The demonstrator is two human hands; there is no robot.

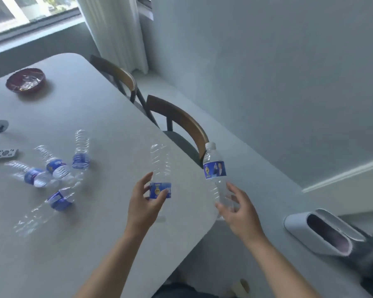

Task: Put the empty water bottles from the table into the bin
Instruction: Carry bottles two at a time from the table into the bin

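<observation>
Left hand (143,200) gripping an inverted bottle (160,168) by its label, right hand (238,209) clasping a capped bottle (216,168) beyond the table (108,117) edge, near the bin (323,234).

Pale rounded table (91,244), four empty water bottles (58,168) lying clustered left of the hands' grip, dark red bowl (25,80) far beyond, remote control (2,153) at left edge, white bin (323,233) on floor right of it.

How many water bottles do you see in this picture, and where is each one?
6. One in the left hand at, one in the right hand at, and four lying on the table. None seems hidden.
</observation>
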